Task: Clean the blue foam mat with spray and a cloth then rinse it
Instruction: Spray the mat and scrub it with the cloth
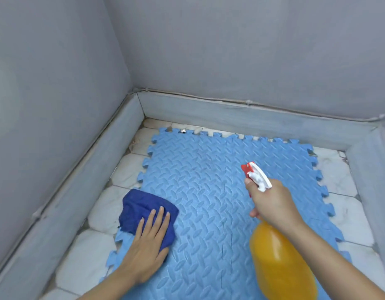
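Observation:
The blue foam mat (208, 191), made of interlocking tiles with a ridged pattern, lies flat on the tiled floor. A dark blue cloth (141, 208) sits on the mat's left edge. My left hand (150, 241) lies flat on the cloth with straight fingers pressing it down. My right hand (271, 202) grips the neck of a spray bottle (280, 263) filled with orange liquid, one finger on the trigger. Its white and red nozzle (255, 175) points away from me, over the middle of the mat.
White marble floor tiles (100, 254) show around the mat. A low grey curb (230, 118) borders the floor at the left, back and right, under grey walls (230, 50). A small dark object (183, 131) lies at the mat's far edge.

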{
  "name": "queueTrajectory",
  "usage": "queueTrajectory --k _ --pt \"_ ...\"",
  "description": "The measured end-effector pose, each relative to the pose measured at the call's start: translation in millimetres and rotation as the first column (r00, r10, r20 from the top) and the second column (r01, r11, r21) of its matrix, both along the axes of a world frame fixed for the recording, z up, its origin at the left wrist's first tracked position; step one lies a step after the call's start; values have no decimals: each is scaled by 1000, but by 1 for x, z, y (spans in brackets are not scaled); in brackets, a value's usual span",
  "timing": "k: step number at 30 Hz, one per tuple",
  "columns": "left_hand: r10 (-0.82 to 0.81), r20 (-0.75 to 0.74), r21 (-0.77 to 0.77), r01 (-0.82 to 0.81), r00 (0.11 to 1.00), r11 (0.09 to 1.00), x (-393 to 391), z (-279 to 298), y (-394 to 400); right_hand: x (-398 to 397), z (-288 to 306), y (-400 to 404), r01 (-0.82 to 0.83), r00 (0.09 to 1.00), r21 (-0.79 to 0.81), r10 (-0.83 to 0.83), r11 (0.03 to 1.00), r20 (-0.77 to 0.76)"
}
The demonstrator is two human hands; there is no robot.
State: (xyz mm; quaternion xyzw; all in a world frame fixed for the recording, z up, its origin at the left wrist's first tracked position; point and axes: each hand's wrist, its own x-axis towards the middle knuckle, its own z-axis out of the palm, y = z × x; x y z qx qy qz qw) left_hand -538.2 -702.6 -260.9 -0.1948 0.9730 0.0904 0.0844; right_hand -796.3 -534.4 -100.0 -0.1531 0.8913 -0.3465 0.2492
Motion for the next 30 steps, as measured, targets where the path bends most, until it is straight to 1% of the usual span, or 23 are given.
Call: queueTrajectory --k 2,4,6,8,11,13,14,16,19,21,23,25,27,30 --pt "41 -26 -12 -41 999 999 -8 -3 -7 9 -2 0 -15 1000 37 14 999 12" --pt "74 -38 11 -74 997 997 -22 -3 -15 17 -9 0 -31 999 52 30 998 15" --pt "64 -48 15 -63 997 998 -37 -3 -26 20 -15 -3 -23 999 36 22 999 24" --pt "31 -67 -16 -33 997 999 -43 -3 -38 21 -17 -6 -25 999 26 24 999 26" --pt "31 -50 -8 -31 998 999 -32 3 -42 29 -12 -10 -6 1000 35 6 999 -4" --pt "70 -52 -6 -70 996 998 -25 0 -36 31 -14 -10 12 999 47 -10 999 -44" --pt "104 -56 3 -104 993 995 -21 2 -33 32 -16 -10 3 998 56 1 998 -69" --pt "121 -32 -13 -121 992 993 -12 3 -31 35 -16 -10 -41 995 64 46 997 -87" --pt "96 0 -85 -96 995 992 4 2 -34 39 -11 -8 -133 991 31 133 991 -27" --pt "89 -5 -92 -89 996 992 11 3 -35 43 -5 -7 -137 990 5 137 991 45" --pt "100 20 -70 -98 995 993 13 4 -35 48 -3 -5 -122 990 8 122 992 76" --pt "108 43 -43 -106 993 993 13 4 -35 52 -3 -4 -124 992 43 123 991 20" --pt "97 15 -33 -96 995 995 12 2 -37 54 -2 -1 -129 991 46 130 991 -22" --pt "90 15 -1 -90 996 996 13 1 -40 56 2 1 -177 984 12 177 984 -5"
